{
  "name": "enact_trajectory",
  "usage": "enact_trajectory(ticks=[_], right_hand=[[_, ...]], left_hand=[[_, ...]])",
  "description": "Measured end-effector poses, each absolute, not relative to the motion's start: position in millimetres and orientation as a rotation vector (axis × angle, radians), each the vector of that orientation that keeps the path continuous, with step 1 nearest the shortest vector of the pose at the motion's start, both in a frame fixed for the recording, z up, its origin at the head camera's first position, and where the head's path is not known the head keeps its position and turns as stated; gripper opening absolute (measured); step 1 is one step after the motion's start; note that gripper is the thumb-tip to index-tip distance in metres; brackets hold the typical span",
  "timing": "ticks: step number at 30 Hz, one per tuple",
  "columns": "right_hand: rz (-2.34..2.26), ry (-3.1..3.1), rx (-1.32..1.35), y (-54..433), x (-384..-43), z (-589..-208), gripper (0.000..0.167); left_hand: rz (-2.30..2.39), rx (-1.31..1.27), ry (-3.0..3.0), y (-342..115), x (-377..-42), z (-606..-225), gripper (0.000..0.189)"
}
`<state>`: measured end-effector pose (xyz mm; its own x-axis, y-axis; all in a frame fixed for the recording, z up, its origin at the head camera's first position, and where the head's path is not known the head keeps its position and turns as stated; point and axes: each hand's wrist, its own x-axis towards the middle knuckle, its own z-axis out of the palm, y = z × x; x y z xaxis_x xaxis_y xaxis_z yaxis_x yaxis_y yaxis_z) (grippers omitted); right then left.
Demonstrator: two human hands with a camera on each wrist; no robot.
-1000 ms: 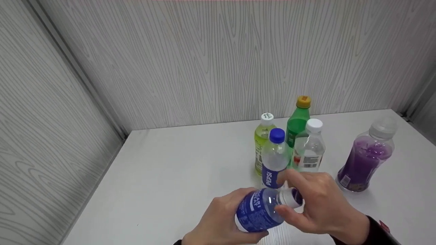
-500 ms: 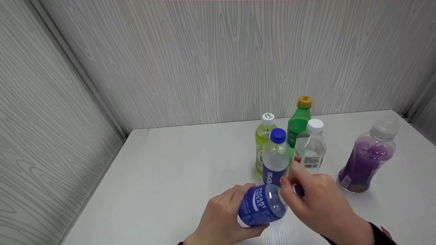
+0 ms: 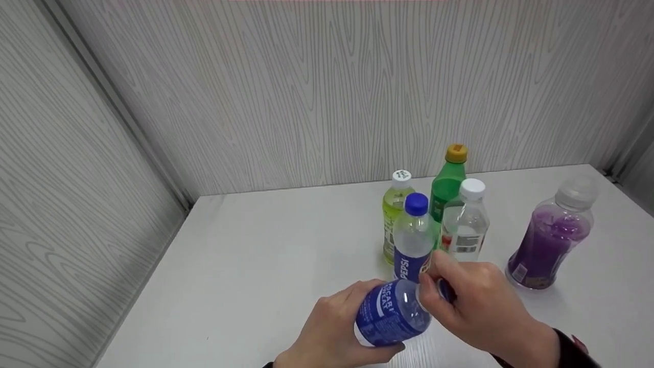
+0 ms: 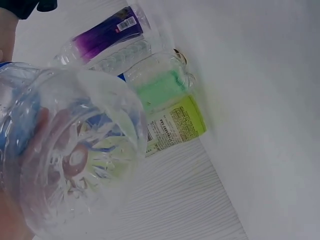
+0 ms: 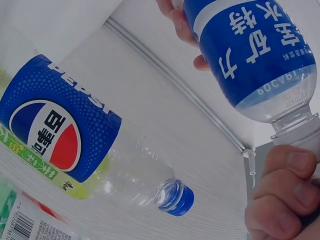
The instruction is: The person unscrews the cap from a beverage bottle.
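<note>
A clear Pocari Sweat bottle (image 3: 392,314) with a blue label is tilted over the near part of the table, its neck to the right. My left hand (image 3: 334,323) grips it round the label and lower body. Curled fingers of my right hand (image 3: 477,301) hold the white cap (image 5: 300,139) at its neck; in the head view they cover most of that cap. In the left wrist view, the bottle's clear base (image 4: 85,155) fills the near left. Just behind the hands stands a Pepsi bottle (image 3: 413,237) with a blue cap, upright.
Behind the Pepsi bottle stand a yellow-green bottle (image 3: 393,220), a green bottle (image 3: 448,184) with an orange cap, and a clear bottle (image 3: 465,225) with a white cap. A purple drink bottle (image 3: 549,245) is off to the right. Wood-grain panels (image 3: 306,92) wall in the white table (image 3: 245,266).
A second ago the right thumb was spread and the white cap showed; the right fingers have since closed round it. The Pocari bottle rose slightly, then dipped a little. The standing bottles have stayed put.
</note>
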<state>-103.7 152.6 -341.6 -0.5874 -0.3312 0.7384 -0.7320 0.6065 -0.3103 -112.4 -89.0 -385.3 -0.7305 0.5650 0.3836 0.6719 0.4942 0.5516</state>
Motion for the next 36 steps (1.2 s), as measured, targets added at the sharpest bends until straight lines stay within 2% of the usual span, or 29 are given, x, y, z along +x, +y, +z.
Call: enact_trajectory(ticks=[6,11,15,19,26,36], right_hand=[[0.768,-2.051,1.055,158.3,-112.7,-344.9,0.02],[0.68,-1.885,1.208,160.9,-119.1,-344.4,0.037],[0.654,-1.833,1.246,161.2,-121.3,-343.2,0.037],[0.723,-1.993,1.128,162.2,-114.4,-342.8,0.026],[0.772,-2.348,0.699,157.4,-100.5,-338.5,0.006],[0.843,-2.608,0.485,147.5,-99.2,-333.5,0.012]], left_hand=[[-1.183,-1.105,-2.663,-94.3,-112.6,-380.1,0.069],[-1.297,-1.121,-2.763,-96.4,-114.4,-376.9,0.072],[-1.326,-1.121,-2.793,-97.2,-115.1,-375.3,0.072],[-1.313,-1.072,-2.785,-96.4,-113.2,-374.3,0.07],[-1.084,-1.003,-2.711,-92.6,-109.8,-376.5,0.073],[-0.736,-0.957,-2.557,-87.6,-109.7,-382.2,0.077]])
